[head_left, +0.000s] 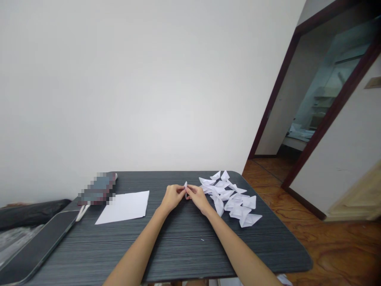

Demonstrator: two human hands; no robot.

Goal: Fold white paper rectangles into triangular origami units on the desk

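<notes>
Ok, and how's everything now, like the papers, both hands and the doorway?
Left hand: pinching the folded paper.
Right hand: pinching it too.
Folded paper: held up between the fingertips.
Paper boats: folded, bunched together, some overlapping.
White paper: flat, unfolded.
Doorway: open.
Pixelated thing: can't tell.

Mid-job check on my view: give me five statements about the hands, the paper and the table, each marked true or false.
1. The left hand and right hand both pinch one small folded paper. True.
2. A cluster of paper boats lies to the right of the small folded paper. True.
3. The flat white paper lies among the paper boats. False: the flat white paper lies apart, to the left of the left hand.
4. The tabletop is white. False: the tabletop is dark with fine streaks.
5. Both forearms are bare. True.
</notes>
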